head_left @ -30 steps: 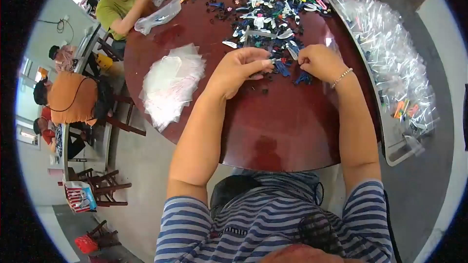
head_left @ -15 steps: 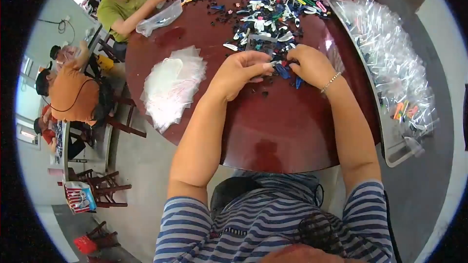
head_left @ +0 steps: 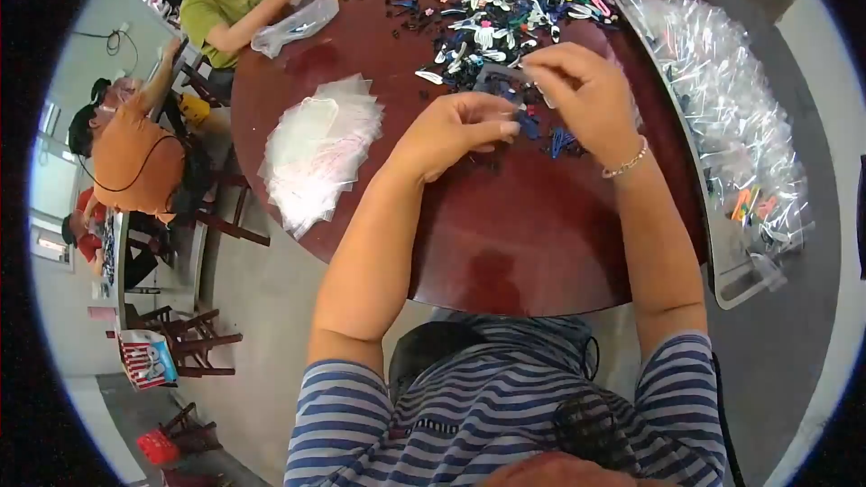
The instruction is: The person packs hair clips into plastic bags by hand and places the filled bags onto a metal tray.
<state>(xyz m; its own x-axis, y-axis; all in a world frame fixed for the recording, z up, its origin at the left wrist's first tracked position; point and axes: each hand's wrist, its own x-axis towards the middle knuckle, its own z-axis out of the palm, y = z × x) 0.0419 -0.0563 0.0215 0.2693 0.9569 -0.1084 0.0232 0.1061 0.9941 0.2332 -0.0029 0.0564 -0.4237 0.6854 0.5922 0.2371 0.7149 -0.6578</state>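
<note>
A large pile of mixed hair clips [head_left: 492, 13] in white, navy and bright colours spreads across the dark red table. My left hand [head_left: 456, 133] is closed in a pinch at the pile's near edge, beside blue clips [head_left: 530, 126]; what lies between its fingertips is too small to make out. To its right my right hand [head_left: 591, 104] is raised a little, thumb and fingertips drawn together near a small pale piece that I cannot identify. A clear plastic box or tray [head_left: 498, 78] lies just beyond the fingers. More blue clips [head_left: 564, 142] rest below the right hand.
Clear flat bags [head_left: 320, 158] lie fanned out on the left of the table [head_left: 505, 243]. A tray [head_left: 726, 293] along the right edge is heaped with filled clear bags [head_left: 731, 108]. Across the table a person in a green top [head_left: 230, 9] handles a plastic bag [head_left: 296, 29].
My right hand has lifted up and away from the left, opening a gap between them. My left hand has shifted slightly right. The co-worker's hand has moved a little.
</note>
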